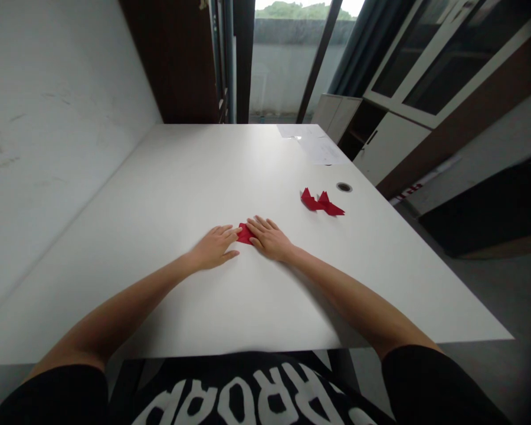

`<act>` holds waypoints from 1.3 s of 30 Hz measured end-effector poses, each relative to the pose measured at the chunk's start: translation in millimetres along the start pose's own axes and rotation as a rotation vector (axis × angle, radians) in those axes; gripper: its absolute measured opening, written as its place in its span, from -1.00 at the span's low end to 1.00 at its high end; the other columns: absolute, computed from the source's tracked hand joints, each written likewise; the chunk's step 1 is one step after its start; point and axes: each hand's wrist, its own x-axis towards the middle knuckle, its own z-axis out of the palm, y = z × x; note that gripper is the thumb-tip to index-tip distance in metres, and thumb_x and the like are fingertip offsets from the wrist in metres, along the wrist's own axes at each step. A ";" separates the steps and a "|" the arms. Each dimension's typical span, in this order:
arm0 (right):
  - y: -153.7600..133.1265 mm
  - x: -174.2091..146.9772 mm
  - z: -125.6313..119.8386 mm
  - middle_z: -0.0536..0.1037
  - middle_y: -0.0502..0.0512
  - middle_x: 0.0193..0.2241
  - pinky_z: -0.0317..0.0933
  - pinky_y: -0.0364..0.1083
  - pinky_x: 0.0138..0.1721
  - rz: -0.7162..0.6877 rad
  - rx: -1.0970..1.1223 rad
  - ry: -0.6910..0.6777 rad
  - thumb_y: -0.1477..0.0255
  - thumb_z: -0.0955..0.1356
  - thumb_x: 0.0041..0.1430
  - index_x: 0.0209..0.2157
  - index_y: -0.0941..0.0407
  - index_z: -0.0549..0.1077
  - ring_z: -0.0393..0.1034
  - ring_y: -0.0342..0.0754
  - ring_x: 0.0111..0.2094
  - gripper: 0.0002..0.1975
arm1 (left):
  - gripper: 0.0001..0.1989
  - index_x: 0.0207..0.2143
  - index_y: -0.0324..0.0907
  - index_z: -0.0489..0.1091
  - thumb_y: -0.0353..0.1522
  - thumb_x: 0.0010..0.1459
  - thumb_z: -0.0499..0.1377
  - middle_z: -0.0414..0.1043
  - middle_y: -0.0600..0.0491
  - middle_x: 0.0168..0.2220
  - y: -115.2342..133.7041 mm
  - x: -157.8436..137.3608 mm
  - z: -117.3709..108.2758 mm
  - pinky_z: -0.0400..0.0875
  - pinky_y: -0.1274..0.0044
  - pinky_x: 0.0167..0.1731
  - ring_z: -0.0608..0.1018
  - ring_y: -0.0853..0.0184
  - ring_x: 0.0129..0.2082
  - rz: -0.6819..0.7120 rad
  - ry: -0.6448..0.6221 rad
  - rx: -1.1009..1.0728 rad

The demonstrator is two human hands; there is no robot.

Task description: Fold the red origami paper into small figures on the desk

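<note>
We have both hands flat on the white counter [168, 195], pressing a small piece of red paper [245, 234] that lies between them, near the middle of the counter. Our left hand [215, 247] rests with its fingers [228, 232] stretched out, their tips touching the left edge of the paper; our right hand [269, 238] lies palm down with its fingers spread over the paper's right side. Neither hand is clenched or pinching: both are laid open and pressing down, not lifting anything.

To the far right, well apart from our hands, a finished-looking red folded figure [321, 202] with pointed tips sits just beside a round cable hole [344, 187] in the counter. We judge from it that one fold-up is already done, and that the piece under our hands is a second one at an early or middle stage: it is flat and compact, with no wings or points standing up yet, so most of its shaping seems left to do.

Much of the red paper is covered by our right hand, so we cannot tell its outline, how many folds it carries, or which crease is being pressed. The white sheets [312, 143] at the far edge of the counter are too pale to read.
</note>
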 end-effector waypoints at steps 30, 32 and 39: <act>-9.6 8.5 0.3 0.56 0.11 -0.18 0.23 0.04 0.04 0.276 0.393 0.288 0.48 0.36 0.13 -0.27 0.08 0.43 0.40 0.03 -0.07 -0.91 | -0.78 -0.17 -0.10 0.38 -0.29 0.13 0.28 0.50 0.00 -0.22 -5.1 59.3 5.9 0.40 0.38 -0.18 0.52 0.19 -0.20 -0.380 0.093 -0.208; -11.9 10.5 0.9 0.55 0.03 -0.30 0.27 -0.01 -0.07 0.291 0.533 0.297 0.47 0.33 0.13 -0.31 0.07 0.40 0.40 -0.02 -0.20 -0.94 | -0.78 -0.12 -0.09 0.39 -0.34 0.15 0.22 0.52 0.07 -0.28 -8.3 57.6 4.0 0.39 0.45 -0.29 0.53 0.26 -0.30 -0.389 0.064 -0.372; -6.9 17.5 2.7 0.44 -0.09 -0.49 0.22 -0.13 -0.39 0.328 1.162 0.444 0.26 0.37 0.13 -0.30 0.07 0.36 0.31 -0.13 -0.47 -0.81 | -0.74 -0.21 -0.15 0.54 -0.24 0.24 0.10 0.57 0.09 -0.39 -18.0 53.8 -6.4 0.39 0.52 -0.32 0.54 0.33 -0.37 -0.312 0.102 -0.779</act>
